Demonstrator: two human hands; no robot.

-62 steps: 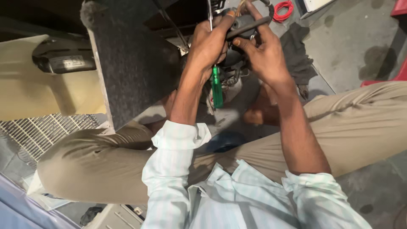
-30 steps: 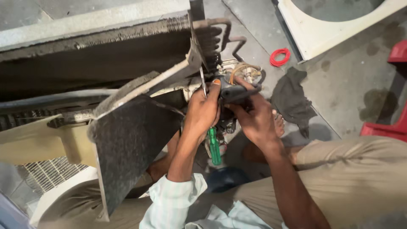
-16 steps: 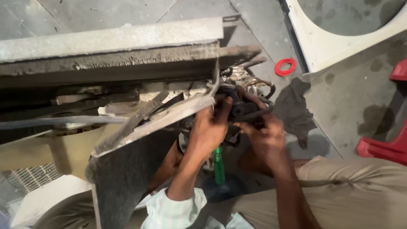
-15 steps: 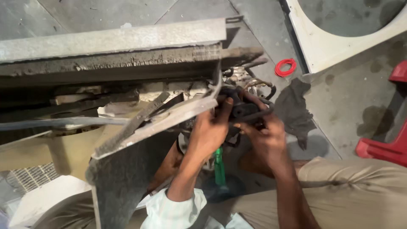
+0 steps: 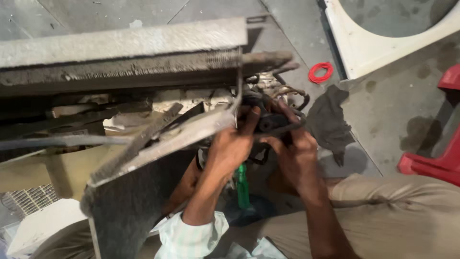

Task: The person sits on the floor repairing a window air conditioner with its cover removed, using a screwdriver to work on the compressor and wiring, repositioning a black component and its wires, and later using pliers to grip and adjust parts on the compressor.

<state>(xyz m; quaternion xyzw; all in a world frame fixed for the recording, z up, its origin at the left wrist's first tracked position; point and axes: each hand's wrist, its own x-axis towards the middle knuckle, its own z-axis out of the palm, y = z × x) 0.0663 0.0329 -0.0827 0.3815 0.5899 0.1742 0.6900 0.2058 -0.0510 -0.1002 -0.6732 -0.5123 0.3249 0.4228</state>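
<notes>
Left hand [image 5: 232, 146]: gripped the black part [image 5: 268, 122] beside the pipes [image 5: 287, 93].
Right hand [image 5: 297, 153]: closed on the same part.
Screwdriver [image 5: 243, 184]: green, below it.

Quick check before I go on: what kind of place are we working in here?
Probably a repair workshop floor, not a home room. The person sits on a stained concrete floor beside a dismantled air-conditioner unit with a dusty finned coil, a detached white fan shroud and a dark rag nearby.
</notes>
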